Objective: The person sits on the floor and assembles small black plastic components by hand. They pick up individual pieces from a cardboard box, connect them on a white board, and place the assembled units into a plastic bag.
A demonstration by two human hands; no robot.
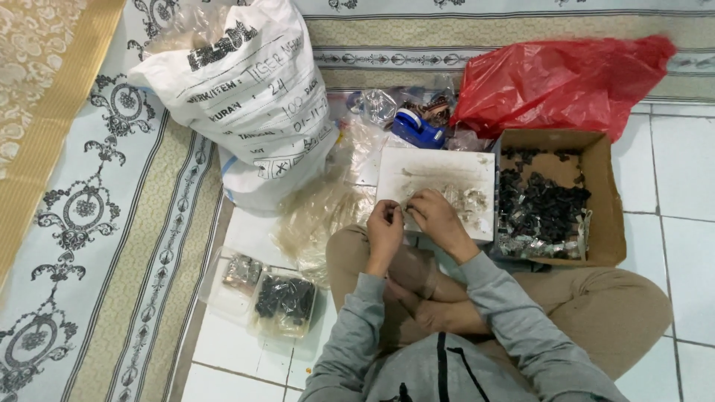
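Note:
I sit cross-legged on a tiled floor in grey sleeves. My left hand (384, 223) and my right hand (438, 216) meet over the near edge of a white board (439, 167). Both pinch something small between the fingertips; what it is I cannot tell. A small heap of clear little packets (465, 199) lies on the board just right of my right hand. A brown cardboard box (607, 201) to the right holds many small black pieces (540, 208).
A big white sack (246, 97) stands at the back left, a red plastic bag (558, 78) at the back right. A blue tape dispenser (415, 128) lies between them. Clear bags of dark pieces (284, 298) rest at my left knee. A patterned rug (89, 223) covers the left.

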